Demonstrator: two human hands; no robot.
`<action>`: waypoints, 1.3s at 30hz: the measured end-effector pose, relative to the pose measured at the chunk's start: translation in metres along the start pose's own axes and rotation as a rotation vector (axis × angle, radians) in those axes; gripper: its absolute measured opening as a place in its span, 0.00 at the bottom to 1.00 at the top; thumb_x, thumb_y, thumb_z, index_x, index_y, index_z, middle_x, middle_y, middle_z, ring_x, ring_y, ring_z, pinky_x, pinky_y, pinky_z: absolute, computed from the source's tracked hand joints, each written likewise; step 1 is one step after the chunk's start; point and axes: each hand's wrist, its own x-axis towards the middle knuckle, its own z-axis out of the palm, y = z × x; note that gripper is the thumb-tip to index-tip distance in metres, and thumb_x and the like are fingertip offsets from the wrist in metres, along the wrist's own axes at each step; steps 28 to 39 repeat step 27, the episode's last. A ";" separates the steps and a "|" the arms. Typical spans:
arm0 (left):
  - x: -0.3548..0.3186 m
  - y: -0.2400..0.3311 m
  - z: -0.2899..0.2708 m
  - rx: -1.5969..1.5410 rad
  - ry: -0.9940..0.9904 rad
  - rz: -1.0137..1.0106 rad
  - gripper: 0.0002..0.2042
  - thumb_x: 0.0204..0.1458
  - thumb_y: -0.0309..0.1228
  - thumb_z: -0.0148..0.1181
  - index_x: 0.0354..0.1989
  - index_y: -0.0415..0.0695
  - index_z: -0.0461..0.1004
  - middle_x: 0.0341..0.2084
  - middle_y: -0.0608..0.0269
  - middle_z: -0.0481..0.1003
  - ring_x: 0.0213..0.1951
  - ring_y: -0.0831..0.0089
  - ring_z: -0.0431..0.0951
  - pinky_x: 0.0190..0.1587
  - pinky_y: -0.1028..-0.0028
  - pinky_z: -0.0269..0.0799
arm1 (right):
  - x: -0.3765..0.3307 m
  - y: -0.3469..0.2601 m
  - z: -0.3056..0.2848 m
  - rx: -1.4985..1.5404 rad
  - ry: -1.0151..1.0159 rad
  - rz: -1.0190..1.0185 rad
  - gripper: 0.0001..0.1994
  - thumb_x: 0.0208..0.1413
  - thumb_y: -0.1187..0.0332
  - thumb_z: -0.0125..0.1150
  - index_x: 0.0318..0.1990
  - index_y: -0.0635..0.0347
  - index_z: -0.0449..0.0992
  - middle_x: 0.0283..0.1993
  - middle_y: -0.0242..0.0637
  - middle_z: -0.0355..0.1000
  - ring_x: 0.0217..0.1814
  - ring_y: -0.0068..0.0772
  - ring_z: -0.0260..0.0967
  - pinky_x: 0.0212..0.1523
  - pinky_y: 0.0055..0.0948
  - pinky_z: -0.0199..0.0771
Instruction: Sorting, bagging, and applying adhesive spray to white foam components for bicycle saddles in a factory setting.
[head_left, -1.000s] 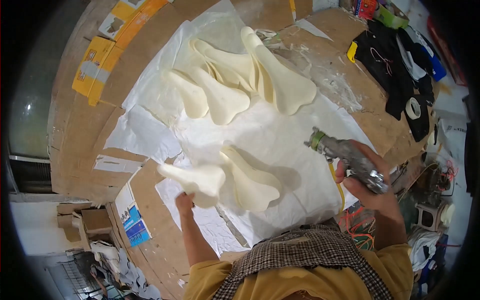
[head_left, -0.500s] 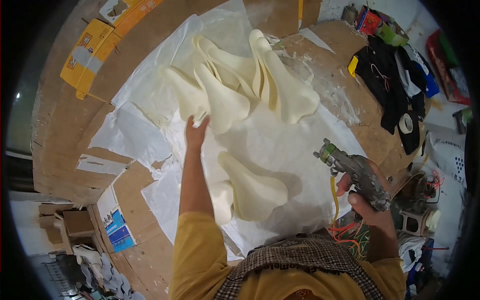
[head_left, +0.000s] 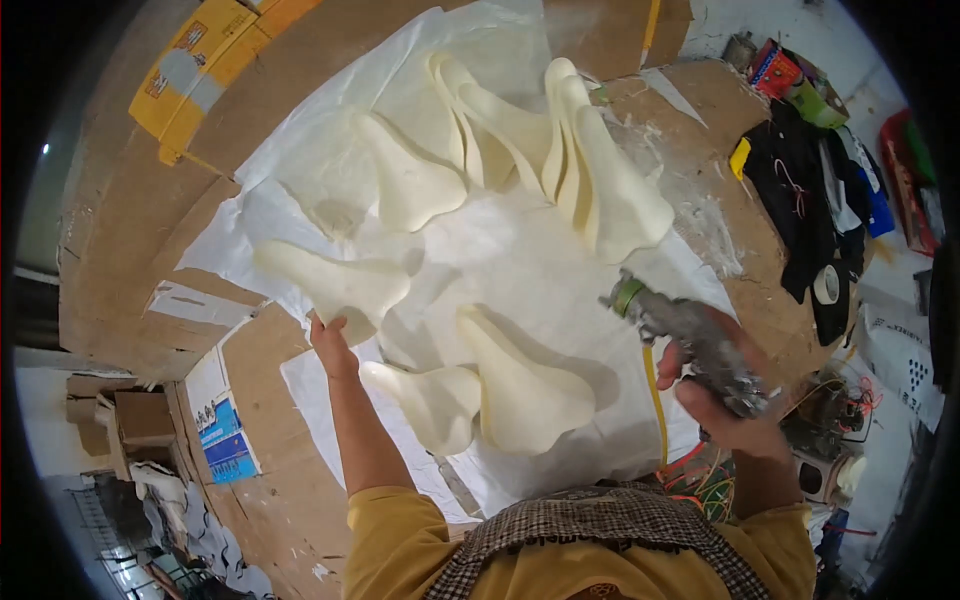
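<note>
- A cream foam saddle pad [head_left: 335, 285] is held at its wide end by the left hand [head_left: 330, 345], the fingers closed on its lower edge; its narrow tip points toward the left edge of the worktop [head_left: 130, 250].
- A grey spray gun [head_left: 690, 345] is gripped by the right hand [head_left: 720, 405], the fingers wrapped round the handle; the green-ringed nozzle is aimed toward the middle of the white sheet [head_left: 520, 250].
- A yellow hose [head_left: 655, 400] is seen running down from the gun toward the near edge of the worktop.
- Two further pads [head_left: 500, 395] are laid side by side on the sheet at the near edge, between the two forearms, touching each other.
- One pad [head_left: 410, 185] lies flat near the centre of the sheet, apart from the held one.
- A group of pads [head_left: 590, 175] is stood on edge and leaned together toward the far edge of the sheet.
- Yellow cardboard boxes [head_left: 195, 60] are placed at the far left corner of the worktop.
- Dark clothing [head_left: 800, 190] and a roll of tape [head_left: 826, 285] are laid along the right edge.
</note>
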 end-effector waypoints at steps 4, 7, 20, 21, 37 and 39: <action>0.021 -0.009 0.016 -0.048 0.187 -0.217 0.16 0.42 0.22 0.52 0.43 0.37 0.71 0.36 0.61 0.73 0.38 0.70 0.73 0.43 0.73 0.68 | 0.012 -0.015 0.007 -0.034 -0.015 -0.144 0.26 0.46 0.77 0.58 0.55 0.68 0.61 0.32 0.35 0.69 0.36 0.22 0.67 0.39 0.22 0.67; 0.060 -0.016 0.072 -0.116 -0.055 -0.257 0.17 0.42 0.24 0.55 0.44 0.37 0.70 0.37 0.64 0.73 0.40 0.72 0.72 0.46 0.74 0.66 | 0.006 0.012 0.004 -0.077 -0.003 -0.059 0.26 0.46 0.76 0.59 0.55 0.68 0.60 0.32 0.34 0.70 0.36 0.21 0.67 0.40 0.22 0.67; 0.081 0.047 0.156 0.194 -0.211 -0.050 0.17 0.50 0.33 0.58 0.45 0.34 0.71 0.38 0.60 0.73 0.38 0.74 0.71 0.43 0.75 0.66 | -0.077 0.016 -0.052 -0.201 0.132 0.147 0.27 0.47 0.75 0.61 0.57 0.64 0.60 0.36 0.32 0.69 0.39 0.19 0.66 0.42 0.20 0.66; 0.055 0.075 0.159 0.110 -0.246 -0.064 0.19 0.50 0.32 0.57 0.48 0.34 0.69 0.40 0.61 0.73 0.40 0.73 0.71 0.45 0.74 0.65 | -0.090 0.014 -0.063 -0.218 0.141 0.088 0.27 0.47 0.76 0.60 0.56 0.65 0.60 0.36 0.32 0.70 0.39 0.18 0.66 0.41 0.20 0.66; -0.086 0.115 0.173 0.377 -0.291 0.041 0.25 0.50 0.32 0.57 0.55 0.34 0.62 0.50 0.53 0.67 0.50 0.67 0.67 0.52 0.71 0.62 | -0.148 0.001 -0.122 -0.244 0.187 0.132 0.26 0.48 0.77 0.59 0.57 0.65 0.60 0.36 0.32 0.69 0.39 0.19 0.65 0.41 0.20 0.66; -0.086 0.115 0.173 0.377 -0.291 0.041 0.25 0.50 0.32 0.57 0.55 0.34 0.62 0.50 0.53 0.67 0.50 0.67 0.67 0.52 0.71 0.62 | -0.148 0.001 -0.122 -0.244 0.187 0.132 0.26 0.48 0.77 0.59 0.57 0.65 0.60 0.36 0.32 0.69 0.39 0.19 0.65 0.41 0.20 0.66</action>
